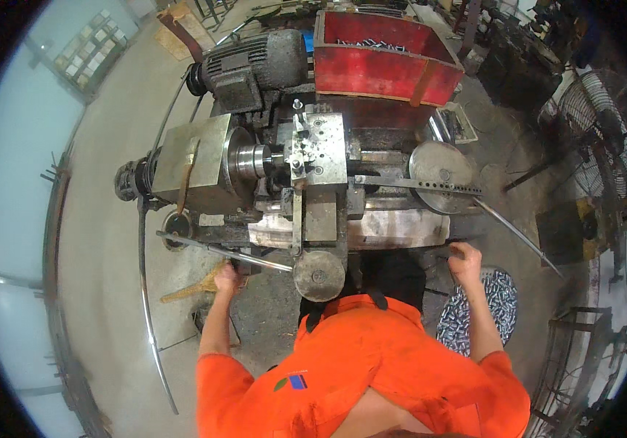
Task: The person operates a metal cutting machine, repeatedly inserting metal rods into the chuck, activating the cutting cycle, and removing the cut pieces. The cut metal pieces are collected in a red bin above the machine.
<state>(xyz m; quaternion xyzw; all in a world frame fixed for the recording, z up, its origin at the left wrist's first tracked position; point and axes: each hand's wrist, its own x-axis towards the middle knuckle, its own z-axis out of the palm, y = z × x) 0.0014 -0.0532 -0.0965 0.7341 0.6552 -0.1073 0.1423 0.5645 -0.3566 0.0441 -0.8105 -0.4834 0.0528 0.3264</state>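
Observation:
In front of me stands a small lathe-like machine with a shiny spindle (pixel 253 161) and a steel tool block (pixel 326 150). My left hand (pixel 227 279) is closed beside a steel lever rod (pixel 266 262), just below it; what its fingers hold, if anything, is hidden. That rod meets a round metal disc (pixel 319 277) at the machine's front. My right hand (pixel 465 263), also closed, is near the machine's right front edge, above a heap of small shiny metal parts (pixel 501 303). Whatever it may grip is too small to make out.
A red box (pixel 386 79) with metal pieces stands behind the machine, beside a motor (pixel 269 62). Another long rod (pixel 521 237) slants out right from a larger disc (pixel 441 175). A fan (pixel 598 139) is at far right. A metal rack (pixel 572 358) stands lower right.

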